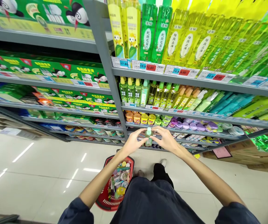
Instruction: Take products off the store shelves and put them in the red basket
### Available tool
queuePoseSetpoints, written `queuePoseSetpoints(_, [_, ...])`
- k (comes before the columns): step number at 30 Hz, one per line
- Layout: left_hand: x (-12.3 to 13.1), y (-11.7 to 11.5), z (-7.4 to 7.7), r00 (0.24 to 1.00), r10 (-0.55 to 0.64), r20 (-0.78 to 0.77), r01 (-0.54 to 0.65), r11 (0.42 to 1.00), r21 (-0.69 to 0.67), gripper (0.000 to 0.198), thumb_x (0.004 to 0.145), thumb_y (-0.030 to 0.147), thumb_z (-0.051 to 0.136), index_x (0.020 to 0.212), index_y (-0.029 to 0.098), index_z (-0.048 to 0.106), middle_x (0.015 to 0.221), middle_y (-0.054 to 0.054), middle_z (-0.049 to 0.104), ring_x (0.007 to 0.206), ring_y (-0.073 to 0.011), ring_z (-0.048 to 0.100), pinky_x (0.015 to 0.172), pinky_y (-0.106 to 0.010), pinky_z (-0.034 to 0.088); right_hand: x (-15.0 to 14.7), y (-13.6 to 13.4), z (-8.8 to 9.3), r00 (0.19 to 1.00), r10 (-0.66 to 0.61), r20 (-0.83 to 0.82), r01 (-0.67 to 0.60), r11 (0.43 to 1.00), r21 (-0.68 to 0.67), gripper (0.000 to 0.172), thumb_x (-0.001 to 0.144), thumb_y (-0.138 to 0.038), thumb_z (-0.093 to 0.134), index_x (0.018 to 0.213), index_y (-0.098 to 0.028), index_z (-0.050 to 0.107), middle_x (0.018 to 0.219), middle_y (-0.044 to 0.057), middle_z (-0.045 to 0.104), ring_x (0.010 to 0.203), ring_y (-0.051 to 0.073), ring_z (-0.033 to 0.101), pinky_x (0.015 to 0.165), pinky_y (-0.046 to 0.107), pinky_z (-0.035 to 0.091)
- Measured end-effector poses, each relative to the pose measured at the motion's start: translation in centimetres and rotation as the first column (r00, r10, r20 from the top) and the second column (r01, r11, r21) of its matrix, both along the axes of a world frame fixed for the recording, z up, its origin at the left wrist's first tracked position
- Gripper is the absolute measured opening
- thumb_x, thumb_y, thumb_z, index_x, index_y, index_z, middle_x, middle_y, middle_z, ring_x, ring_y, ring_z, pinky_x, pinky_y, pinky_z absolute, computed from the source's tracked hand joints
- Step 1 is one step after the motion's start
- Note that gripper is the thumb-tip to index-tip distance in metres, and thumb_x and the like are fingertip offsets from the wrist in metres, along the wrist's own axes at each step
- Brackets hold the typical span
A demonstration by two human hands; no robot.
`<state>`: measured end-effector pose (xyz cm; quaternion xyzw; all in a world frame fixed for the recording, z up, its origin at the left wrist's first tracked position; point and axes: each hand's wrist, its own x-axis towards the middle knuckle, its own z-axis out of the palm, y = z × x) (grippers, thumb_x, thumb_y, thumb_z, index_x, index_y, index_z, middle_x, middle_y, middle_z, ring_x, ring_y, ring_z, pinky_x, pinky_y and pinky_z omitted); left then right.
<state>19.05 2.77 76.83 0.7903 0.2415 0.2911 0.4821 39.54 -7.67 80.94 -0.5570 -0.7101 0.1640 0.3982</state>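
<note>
Both my hands meet low in the view, in front of a lower shelf. Between them is a small green bottle with a pale mint cap [148,137]. My left hand [132,142] and my right hand [165,140] grip it from either side, fingertips on its upper part. Its lower part shows between my hands, and its label is too small to read. Below my left forearm, a red plastic shopping basket [103,199] holds several small tins, bottles and packets. Its handle is partly hidden by my wrist.
A grey metal shelving unit [105,59] rises ahead, stocked with green and yellow bottles, boxed goods, round tins and price tags. Cardboard boxes [238,152] stand on the floor at the right. Glossy pale floor tiles [31,165] spread to the left.
</note>
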Motion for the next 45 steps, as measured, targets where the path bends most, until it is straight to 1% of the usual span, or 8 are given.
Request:
queuePoseSetpoints(7, [0.6,0.8,1.4,1.000,-0.001,0.017,-0.001,0.995,0.103,0.044,0.096,0.044,0.072,0.132,0.020,0.071,0.127,-0.014,0.076,0.101,-0.0260,0.077,0.099,-0.044,0.062,0.4,0.5,1.1,0.997,-0.007,0.077,0.000,0.996,0.092,0.026,0.102,-0.036,0.066,0.123,-0.021,0.069,0.122,0.015,0.074,0.114,0.028,0.073,0.100,0.049,0.064])
queuePoseSetpoints(11, [1.6,2.3,5.2,0.998,0.015,0.061,-0.032,0.956,0.293,0.037,0.096,0.039,0.072,0.128,0.020,0.074,0.127,-0.014,0.076,0.116,-0.0282,0.073,0.107,-0.044,0.058,1.4,1.9,4.0,0.990,-0.027,0.137,0.003,0.984,0.178,0.027,0.102,-0.037,0.064,0.124,-0.022,0.069,0.122,0.014,0.074,0.112,0.028,0.073,0.098,0.048,0.064])
queuePoseSetpoints(15, [3.1,4.6,9.9,0.995,0.006,0.097,-0.049,0.895,0.444,0.034,0.098,0.031,0.069,0.130,0.019,0.073,0.122,-0.012,0.075,0.109,-0.0252,0.073,0.102,-0.042,0.059,2.6,4.1,7.9,0.978,-0.075,0.193,0.024,0.967,0.255,0.032,0.100,-0.037,0.068,0.128,-0.022,0.067,0.127,0.014,0.072,0.120,0.030,0.069,0.104,0.052,0.062])
queuePoseSetpoints(22, [6.6,9.1,14.9,0.984,0.037,0.172,-0.117,0.867,0.485,0.039,0.094,0.021,0.073,0.133,0.014,0.070,0.125,-0.013,0.075,0.098,-0.0211,0.076,0.093,-0.040,0.065,4.5,8.8,11.6,0.976,-0.145,0.162,0.068,0.913,0.403,0.030,0.102,-0.031,0.062,0.130,-0.019,0.065,0.129,0.014,0.067,0.119,0.029,0.067,0.100,0.049,0.065])
queuePoseSetpoints(26, [7.9,11.3,15.4,0.980,0.030,0.196,-0.125,0.862,0.492,0.040,0.093,0.016,0.073,0.133,0.013,0.071,0.124,-0.014,0.076,0.099,-0.0205,0.076,0.095,-0.042,0.065,4.9,10.8,11.6,0.972,-0.177,0.157,0.093,0.896,0.434,0.031,0.103,-0.026,0.058,0.133,-0.020,0.062,0.132,0.015,0.063,0.125,0.029,0.063,0.107,0.051,0.062])
queuePoseSetpoints(33, [8.9,12.4,13.7,0.980,0.075,0.185,-0.157,0.861,0.483,0.038,0.094,0.016,0.070,0.132,0.013,0.071,0.128,-0.015,0.074,0.101,-0.0206,0.075,0.092,-0.039,0.065,5.6,12.4,10.0,0.968,-0.187,0.169,0.098,0.897,0.431,0.031,0.104,-0.023,0.055,0.134,-0.018,0.061,0.135,0.018,0.062,0.129,0.030,0.061,0.113,0.053,0.056])
queuePoseSetpoints(40, [10.0,13.1,13.0,0.983,0.132,0.125,-0.177,0.848,0.500,0.042,0.092,0.011,0.069,0.134,0.011,0.071,0.127,-0.018,0.076,0.104,-0.0243,0.076,0.095,-0.040,0.064,6.1,13.5,9.2,0.959,-0.223,0.174,0.138,0.905,0.402,0.032,0.102,-0.024,0.057,0.133,-0.016,0.063,0.133,0.019,0.063,0.122,0.030,0.063,0.107,0.051,0.056])
queuePoseSetpoints(45, [10.9,14.0,12.3,0.986,0.152,0.063,-0.164,0.870,0.466,0.045,0.094,0.009,0.067,0.139,0.012,0.070,0.123,-0.017,0.080,0.105,-0.0259,0.078,0.099,-0.038,0.061,5.9,13.6,9.2,0.844,-0.425,0.328,0.331,0.893,0.306,0.037,0.103,-0.032,0.058,0.136,-0.017,0.068,0.129,0.016,0.063,0.106,0.028,0.066,0.089,0.042,0.058])
